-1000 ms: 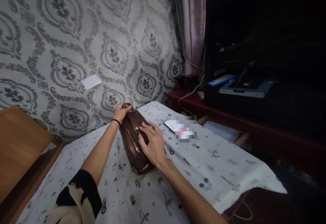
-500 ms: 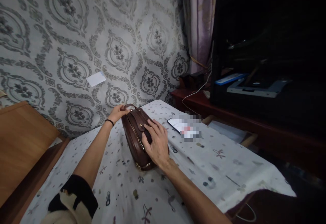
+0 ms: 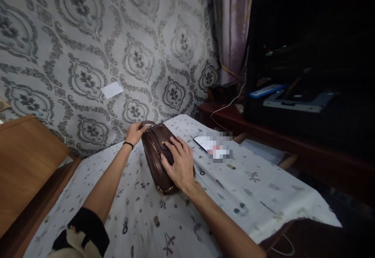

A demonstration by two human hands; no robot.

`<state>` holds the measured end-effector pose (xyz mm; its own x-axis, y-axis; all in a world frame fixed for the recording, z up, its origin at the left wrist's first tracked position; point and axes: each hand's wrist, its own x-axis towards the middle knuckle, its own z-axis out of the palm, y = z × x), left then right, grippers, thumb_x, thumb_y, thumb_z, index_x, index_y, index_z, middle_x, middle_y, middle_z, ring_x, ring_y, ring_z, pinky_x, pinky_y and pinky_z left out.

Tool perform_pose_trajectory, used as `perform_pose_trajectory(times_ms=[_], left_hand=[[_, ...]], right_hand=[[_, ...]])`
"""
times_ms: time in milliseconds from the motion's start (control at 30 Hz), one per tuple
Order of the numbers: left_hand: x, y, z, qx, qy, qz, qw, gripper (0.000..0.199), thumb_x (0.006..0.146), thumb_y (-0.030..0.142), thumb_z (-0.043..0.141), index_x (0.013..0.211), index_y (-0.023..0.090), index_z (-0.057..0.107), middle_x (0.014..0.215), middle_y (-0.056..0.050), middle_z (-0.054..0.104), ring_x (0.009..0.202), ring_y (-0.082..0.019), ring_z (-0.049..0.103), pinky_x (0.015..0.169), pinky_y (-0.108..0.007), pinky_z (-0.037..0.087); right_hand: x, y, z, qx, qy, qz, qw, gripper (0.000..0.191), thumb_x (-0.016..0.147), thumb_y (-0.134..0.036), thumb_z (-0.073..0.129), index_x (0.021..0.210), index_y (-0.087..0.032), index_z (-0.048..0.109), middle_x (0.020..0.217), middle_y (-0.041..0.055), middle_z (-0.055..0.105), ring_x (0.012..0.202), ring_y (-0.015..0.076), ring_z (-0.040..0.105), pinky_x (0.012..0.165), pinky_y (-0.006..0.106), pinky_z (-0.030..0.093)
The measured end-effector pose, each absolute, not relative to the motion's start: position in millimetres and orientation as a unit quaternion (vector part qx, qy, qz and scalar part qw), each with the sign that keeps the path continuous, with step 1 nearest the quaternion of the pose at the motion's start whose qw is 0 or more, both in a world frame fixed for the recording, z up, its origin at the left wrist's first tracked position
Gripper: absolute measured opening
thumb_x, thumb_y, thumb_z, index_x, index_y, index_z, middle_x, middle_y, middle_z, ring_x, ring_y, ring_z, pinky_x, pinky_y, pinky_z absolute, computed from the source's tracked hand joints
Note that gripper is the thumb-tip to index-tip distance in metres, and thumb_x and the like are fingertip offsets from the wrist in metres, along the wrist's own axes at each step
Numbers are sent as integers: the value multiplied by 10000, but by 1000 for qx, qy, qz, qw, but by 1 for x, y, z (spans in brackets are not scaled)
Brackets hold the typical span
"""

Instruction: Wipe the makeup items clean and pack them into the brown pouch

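Note:
A dark brown leather handbag (image 3: 155, 172) lies on a white patterned cloth, its gold-toothed zip (image 3: 155, 147) running lengthwise along the top. At its far end, beside the base of the carrying handle (image 3: 150, 122), my left hand (image 3: 135, 133) has thumb and fingers pinched together. Whatever small part it grips there is hidden by the fingers. My right hand (image 3: 179, 162) rests on the near right side of the bag with its fingers spread, the thumb lying close to the zip and the fingertips near a gold stud (image 3: 163, 142).
A phone (image 3: 202, 143), partly blurred out, lies on the cloth (image 3: 249, 195) right of the bag. Behind it are an open drawer (image 3: 262, 151) and a dark red cabinet (image 3: 216, 111) with a white cable. A wooden panel (image 3: 29, 160) stands at left, before a patterned wall.
My right thumb has slid slightly toward the zip, covering more of its near part. My left hand stays at the far end. The view has shifted a little.

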<state>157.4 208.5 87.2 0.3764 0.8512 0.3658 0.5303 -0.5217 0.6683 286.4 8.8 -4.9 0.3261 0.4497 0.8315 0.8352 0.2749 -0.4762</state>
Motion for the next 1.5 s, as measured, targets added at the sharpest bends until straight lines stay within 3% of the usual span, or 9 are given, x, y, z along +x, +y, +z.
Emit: perform_pose_trajectory(times_ms=[267, 400, 567, 700, 800, 1133, 1500], left_hand=[[157, 194, 90, 811, 388, 348, 266, 224, 728, 396, 668, 651, 195, 608, 625, -3, 623, 649, -178, 569, 656, -284, 437], [169, 192, 94, 820, 375, 349, 254, 199, 707, 371, 704, 755, 192, 632, 646, 27, 599, 661, -158, 559, 666, -263, 434], [198, 193, 102, 843, 353, 341, 219, 326, 653, 321, 774, 944, 188, 713, 734, 20, 669, 719, -169, 588, 709, -271, 433], [214, 194, 106, 853, 355, 335, 187, 152, 696, 327, 716, 702, 176, 698, 591, 36, 579, 653, -156, 522, 656, -272, 372], [218, 194, 106, 846, 366, 345, 175, 234, 708, 326, 682, 554, 182, 582, 496, 58, 453, 574, -128, 422, 594, -267, 309], [218, 179, 97, 818, 363, 399, 201, 215, 706, 287, 642, 565, 205, 501, 517, 58, 427, 555, -125, 373, 560, -263, 274], [213, 154, 95, 817, 328, 403, 251, 236, 730, 339, 633, 592, 201, 500, 551, 64, 412, 553, -113, 394, 558, -253, 317]], right_hand=[[287, 8, -4, -578, -556, -171, 572, 338, 893, -274, 567, 1212, -198, 651, 1330, 107, 636, 1302, 316, 488, 1055, 511, 412], [287, 8, -3, -574, -560, -168, 573, 335, 901, -278, 564, 1211, -185, 651, 1335, 114, 629, 1306, 322, 481, 1056, 514, 414], [286, 8, -4, -579, -553, -165, 576, 334, 894, -264, 559, 1206, -191, 653, 1322, 114, 637, 1307, 316, 480, 1058, 517, 410], [286, 8, -4, -580, -552, -159, 577, 334, 901, -257, 544, 1206, -180, 655, 1345, 126, 618, 1314, 307, 479, 1074, 511, 401], [287, 7, -4, -581, -554, -155, 576, 326, 906, -250, 540, 1198, -173, 665, 1337, 136, 622, 1304, 305, 492, 1056, 502, 415], [291, 6, 0, -564, -552, -142, 598, 276, 905, -210, 566, 1143, -180, 701, 1237, 65, 704, 1254, 293, 525, 1030, 471, 418], [291, 6, 1, -561, -555, -142, 597, 287, 905, -208, 558, 1152, -178, 699, 1237, 73, 704, 1262, 304, 514, 1035, 493, 419]])
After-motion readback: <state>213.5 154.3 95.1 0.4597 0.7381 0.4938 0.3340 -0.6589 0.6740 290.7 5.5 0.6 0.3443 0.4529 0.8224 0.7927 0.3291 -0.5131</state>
